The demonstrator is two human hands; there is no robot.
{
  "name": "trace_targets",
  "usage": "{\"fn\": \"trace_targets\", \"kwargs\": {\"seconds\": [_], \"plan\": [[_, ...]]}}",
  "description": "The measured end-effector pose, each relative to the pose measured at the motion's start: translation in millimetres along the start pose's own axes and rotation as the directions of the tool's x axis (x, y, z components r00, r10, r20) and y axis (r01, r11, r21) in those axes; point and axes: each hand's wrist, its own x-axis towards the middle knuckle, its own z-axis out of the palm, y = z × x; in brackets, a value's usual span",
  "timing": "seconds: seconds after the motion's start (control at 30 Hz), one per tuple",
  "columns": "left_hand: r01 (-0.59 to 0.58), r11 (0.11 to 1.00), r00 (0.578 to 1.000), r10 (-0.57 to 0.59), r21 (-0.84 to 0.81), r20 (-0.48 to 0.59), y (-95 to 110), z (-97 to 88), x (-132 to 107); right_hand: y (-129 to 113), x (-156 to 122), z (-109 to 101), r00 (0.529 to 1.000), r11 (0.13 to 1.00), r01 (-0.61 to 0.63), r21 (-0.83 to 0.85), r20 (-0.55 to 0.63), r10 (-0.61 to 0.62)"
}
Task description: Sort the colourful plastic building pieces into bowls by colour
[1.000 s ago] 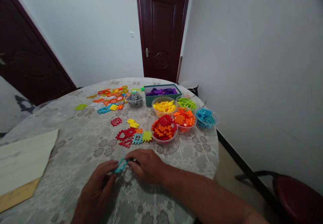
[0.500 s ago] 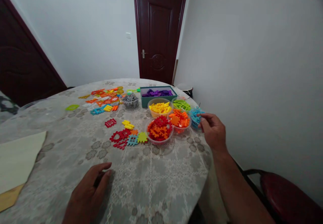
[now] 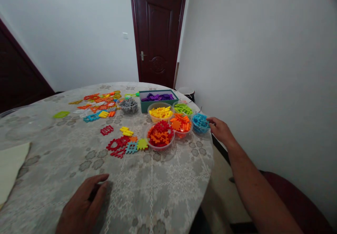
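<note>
My right hand reaches out to the right edge of the round table. Its curled fingertips rest at the rim of a clear bowl of blue plastic pieces; I cannot make out whether they hold anything. My left hand lies palm down on the lace tablecloth near me, fingers stretched out and holding nothing. Left of the blue bowl stand a bowl of orange pieces and a bowl of red and orange pieces.
Behind them stand bowls of yellow, green and grey pieces, and a teal box of purple pieces. Loose pieces lie mid-table, with more at the back left. A pale board lies at the left, a dark red seat at the right.
Both hands held a blue piece near me. The right hand then carried it out to the blue bowl. The left hand settled flat on the cloth.
</note>
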Motion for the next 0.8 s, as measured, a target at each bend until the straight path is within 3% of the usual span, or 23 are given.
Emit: {"fn": "trace_targets", "kwargs": {"seconds": [0.13,0.27,0.33,0.4,0.43,0.5,0.57,0.6,0.67,0.8], "plan": [[-0.046,0.998,0.999,0.046,-0.047,-0.011,8.2,-2.7,-3.6,-9.7,-13.4,2.6,0.989,0.995,-0.082,-0.054,-0.124,0.075],[0.045,0.993,0.999,-0.044,-0.112,0.005,14.0,-8.1,-7.5,-54.1,-38.5,16.2,0.941,0.992,-0.126,0.028,-0.314,0.128],[0.092,0.987,0.996,-0.093,-0.129,0.000,15.7,-11.4,-8.3,-91.7,-56.2,27.6,0.955,0.991,-0.010,0.132,-0.291,0.048],[0.074,0.990,0.997,-0.078,-0.120,-0.022,16.7,-13.3,-7.0,-134.2,-74.7,42.7,0.972,0.946,0.217,0.239,-0.142,-0.187],[0.034,0.994,0.999,-0.038,-0.106,-0.036,17.3,-13.2,-5.1,-155.0,-83.6,52.4,0.936,0.893,0.344,0.292,-0.035,-0.349],[-0.097,0.993,0.994,0.095,-0.059,-0.047,19.5,-10.2,2.0,-192.0,-100.7,76.6,0.776,0.768,0.507,0.391,0.181,-0.604],[-0.248,0.969,0.968,0.248,0.005,-0.027,24.3,-3.8,14.0,-218.5,-117.6,106.7,0.606,0.676,0.584,0.450,0.313,-0.732],[-0.315,0.948,0.949,0.316,0.042,-0.008,27.8,0.4,21.6,-227.2,-126.3,122.8,0.547,0.650,0.616,0.445,0.352,-0.760],[-0.397,0.910,0.918,0.395,0.118,0.043,36.1,9.7,39.5,-235.7,-143.3,153.0,0.483,0.622,0.673,0.401,0.399,-0.780],[-0.488,0.847,0.869,0.446,0.212,0.215,50.5,27.7,77.9,-228.0,-167.8,188.7,0.443,0.565,0.731,0.383,0.364,-0.820]]}}
